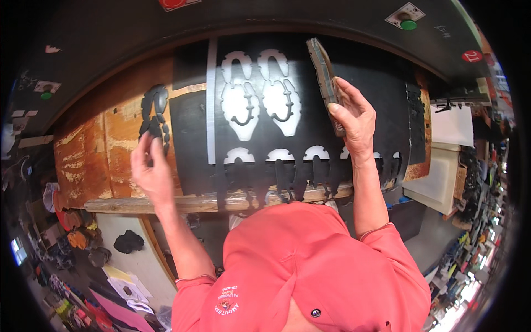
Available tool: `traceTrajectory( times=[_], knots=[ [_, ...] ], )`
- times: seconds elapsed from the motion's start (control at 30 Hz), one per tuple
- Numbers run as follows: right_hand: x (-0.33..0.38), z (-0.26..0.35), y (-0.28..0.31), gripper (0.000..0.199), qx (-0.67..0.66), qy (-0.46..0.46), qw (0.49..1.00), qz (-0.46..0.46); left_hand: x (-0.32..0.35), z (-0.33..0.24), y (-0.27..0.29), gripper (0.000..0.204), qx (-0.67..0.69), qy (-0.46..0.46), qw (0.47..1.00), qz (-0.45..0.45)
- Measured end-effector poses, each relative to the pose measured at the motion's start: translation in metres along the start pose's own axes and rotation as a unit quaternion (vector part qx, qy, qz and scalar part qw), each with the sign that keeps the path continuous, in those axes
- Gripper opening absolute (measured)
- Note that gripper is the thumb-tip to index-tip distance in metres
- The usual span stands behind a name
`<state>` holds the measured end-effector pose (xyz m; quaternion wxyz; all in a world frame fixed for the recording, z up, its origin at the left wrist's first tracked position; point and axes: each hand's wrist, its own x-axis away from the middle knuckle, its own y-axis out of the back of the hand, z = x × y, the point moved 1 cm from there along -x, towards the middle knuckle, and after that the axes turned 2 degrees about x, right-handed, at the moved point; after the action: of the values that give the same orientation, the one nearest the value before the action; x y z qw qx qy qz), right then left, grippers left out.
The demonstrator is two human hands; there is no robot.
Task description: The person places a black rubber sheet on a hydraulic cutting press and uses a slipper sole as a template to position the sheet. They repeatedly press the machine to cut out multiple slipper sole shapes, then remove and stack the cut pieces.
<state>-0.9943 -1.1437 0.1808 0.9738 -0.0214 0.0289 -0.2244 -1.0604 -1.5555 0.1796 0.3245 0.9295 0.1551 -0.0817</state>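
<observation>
My right hand (357, 119) grips a cutting die (323, 72), a long narrow frame with a greyish rim, tilted up on edge over the black sheet (381, 105). Left of it, shoe-shaped openings cut in the sheet show a white board (234, 105) underneath. Slim curved black strips lie across two of these openings. At the left, my left hand (152, 171), slightly blurred, pinches a dark cut piece (150, 128) between thumb and fingers. That piece is beside a small heap of black cut pieces (157, 99) on the worn wooden surface.
A dark machine beam (276, 25) spans the far side, with green buttons (408, 25) and a red one (174, 3). The sheet's cut near edge hangs over a wooden rail (127, 205). Black scraps (129, 242) lie at the lower left. A pale cabinet (434, 177) stands right.
</observation>
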Motion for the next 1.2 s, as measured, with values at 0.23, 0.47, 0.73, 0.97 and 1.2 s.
traceTrajectory(
  times=[0.23,0.47,0.73,0.97,1.2],
  knots=[
    [0.007,-0.015,-0.017,0.064,0.426,0.162,0.890,-0.033,0.058,-0.059,-0.104,0.078,-0.096,-0.309,0.921,0.217],
    [0.015,-0.021,-0.050,0.065,0.431,0.197,0.879,-0.053,0.046,-0.034,-0.085,0.083,-0.108,-0.321,0.913,0.229],
    [0.012,-0.026,-0.056,0.066,0.409,0.220,0.885,0.009,0.044,-0.021,-0.072,0.081,-0.089,-0.297,0.924,0.223],
    [0.017,-0.024,-0.045,0.074,0.387,0.202,0.899,0.036,0.054,-0.036,-0.056,0.063,0.004,-0.305,0.933,0.193],
    [0.027,-0.026,-0.034,0.075,0.372,0.235,0.898,0.009,0.137,-0.060,-0.046,0.016,0.170,-0.295,0.900,0.272]
  ],
)
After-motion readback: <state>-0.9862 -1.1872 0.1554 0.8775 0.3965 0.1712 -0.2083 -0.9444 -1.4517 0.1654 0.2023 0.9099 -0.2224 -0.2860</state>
